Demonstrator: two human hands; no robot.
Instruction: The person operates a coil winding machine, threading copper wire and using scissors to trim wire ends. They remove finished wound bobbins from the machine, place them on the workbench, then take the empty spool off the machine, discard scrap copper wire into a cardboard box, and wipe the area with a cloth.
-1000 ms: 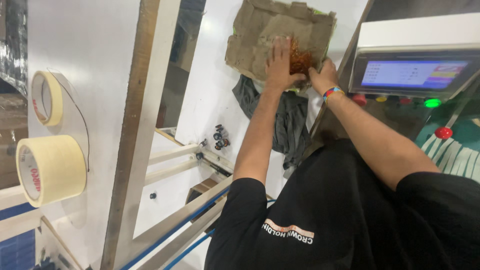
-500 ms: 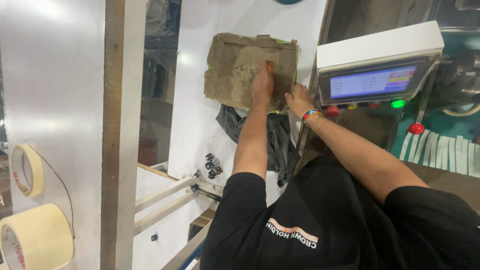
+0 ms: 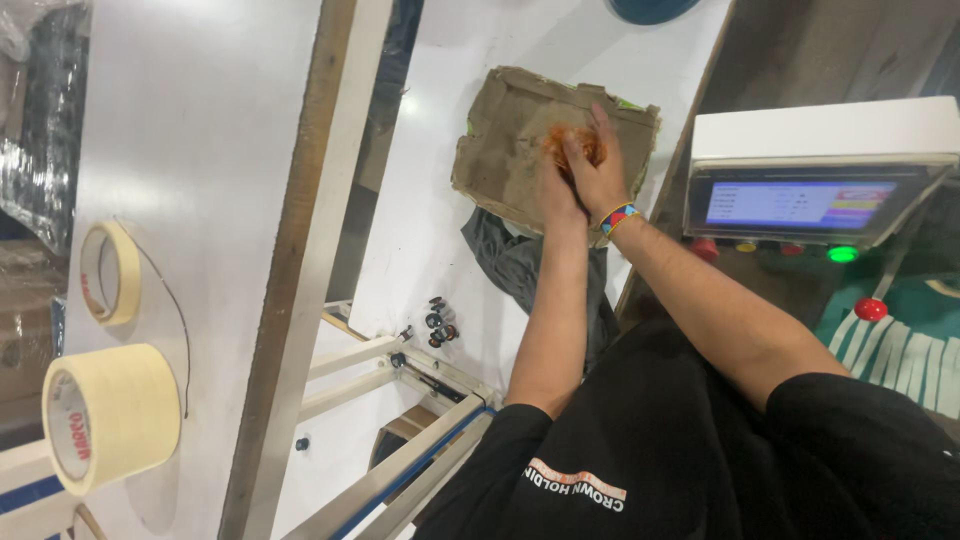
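Observation:
A worn brown cardboard sheet (image 3: 500, 150) lies flat on a white table (image 3: 420, 220). Over it, my left hand (image 3: 555, 195) and my right hand (image 3: 600, 175) are pressed together, palms facing. Between them they hold a clump of orange crumbly material (image 3: 562, 145), which shows at the fingertips. A multicoloured band circles my right wrist. Part of the cardboard is hidden under my hands.
A dark grey cloth (image 3: 505, 265) hangs off the table edge below the cardboard. To the right stands a white control box with a lit screen (image 3: 790, 200), a green lamp (image 3: 842, 254) and a red knob (image 3: 870, 308). Two rolls of masking tape (image 3: 110, 415) hang on a white panel at left.
My hands were spread side by side on the cardboard; now they have closed together around the orange material. The view has swung left and down a little.

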